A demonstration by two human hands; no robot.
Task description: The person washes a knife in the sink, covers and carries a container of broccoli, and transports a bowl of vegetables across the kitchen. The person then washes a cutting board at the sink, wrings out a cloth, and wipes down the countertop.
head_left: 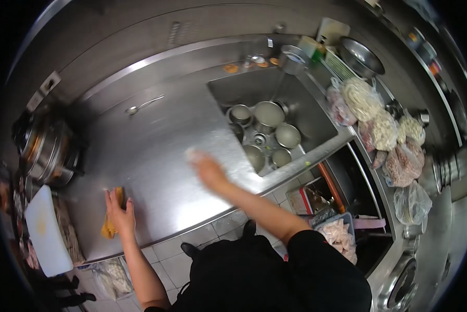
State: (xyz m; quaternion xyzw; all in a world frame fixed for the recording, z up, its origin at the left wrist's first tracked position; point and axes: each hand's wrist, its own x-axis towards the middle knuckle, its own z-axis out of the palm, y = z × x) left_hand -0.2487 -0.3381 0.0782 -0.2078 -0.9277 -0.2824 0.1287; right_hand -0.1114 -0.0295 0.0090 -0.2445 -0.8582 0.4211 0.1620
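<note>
My left hand (pixel 121 212) lies on a crumpled yellow cloth (pixel 108 228) near the front left of the steel counter (pixel 155 192). Its fingers are stretched out over the cloth and the thumb stands apart. Over the middle of the counter, left of the sink, my right hand (pixel 210 171) is blurred by motion. Its fingers look closed, with a small pale thing (pixel 193 154) at their tips that is too smeared to name. A metal spoon (pixel 135 109) rests farther back on the counter.
Several metal pots (pixel 269 115) with cloudy water stand in the sink (pixel 316 104). Bagged food (pixel 384 130) crowds the right-hand counter. A white cutting board (pixel 45 231) and a metal cooker (pixel 49 153) border the left side. Below right is a tub of pale meat (pixel 338 238).
</note>
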